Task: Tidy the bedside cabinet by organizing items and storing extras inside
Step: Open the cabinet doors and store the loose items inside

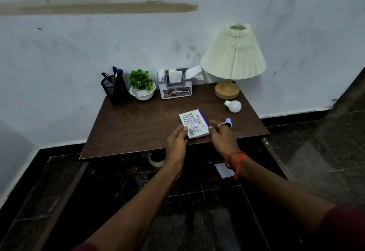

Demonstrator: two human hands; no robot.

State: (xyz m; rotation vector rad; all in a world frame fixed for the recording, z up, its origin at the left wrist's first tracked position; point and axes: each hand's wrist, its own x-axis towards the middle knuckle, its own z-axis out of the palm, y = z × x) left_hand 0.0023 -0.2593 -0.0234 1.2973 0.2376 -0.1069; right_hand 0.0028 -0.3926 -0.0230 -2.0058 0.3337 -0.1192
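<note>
A white box with a purple edge (194, 123) lies flat near the front right of the brown cabinet top (138, 124). My left hand (176, 142) grips its near left edge, thumb on the printed face. My right hand (221, 135), wearing a ring, holds the box's right edge with thumb and forefinger. A small blue-and-white capped object (228, 122) sits just beyond my right fingers; whether they touch it is unclear. A loose white light bulb (234, 106) lies on the top, right of the box.
Along the wall stand a black mesh pen holder (115, 90), a small potted plant (141, 85), a grey organiser with tissues (175, 88) and a pleated lamp (233, 59). Below the top, the dark open cabinet shows a tape roll (156, 160) and a white paper (223, 169).
</note>
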